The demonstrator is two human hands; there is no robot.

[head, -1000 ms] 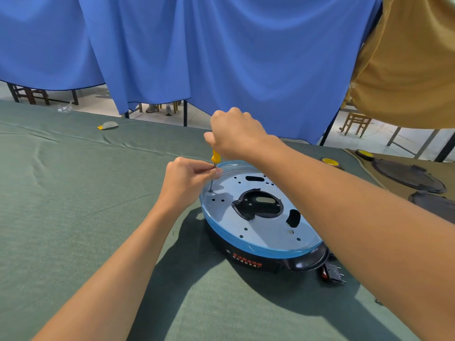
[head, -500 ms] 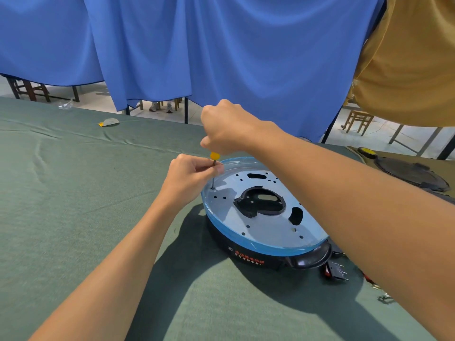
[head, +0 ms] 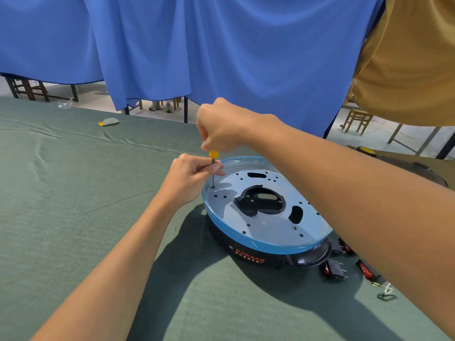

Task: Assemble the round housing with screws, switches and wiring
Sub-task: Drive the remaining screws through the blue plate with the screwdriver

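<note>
On green cloth [head: 61,193], right hand [head: 221,124] grips screwdriver [head: 213,154], left hand [head: 189,179] pinches shaft [head: 213,178].

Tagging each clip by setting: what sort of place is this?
Probably a makeshift assembly workshop: a cloth-covered worktable, a round housing being fastened with a screwdriver, loose switches beside it, and blue curtains screening off the station.

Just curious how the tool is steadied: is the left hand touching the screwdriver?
Touching. The head view shows the left hand pinching the screwdriver by its thin shaft between the fingertips, with no gap.
</note>
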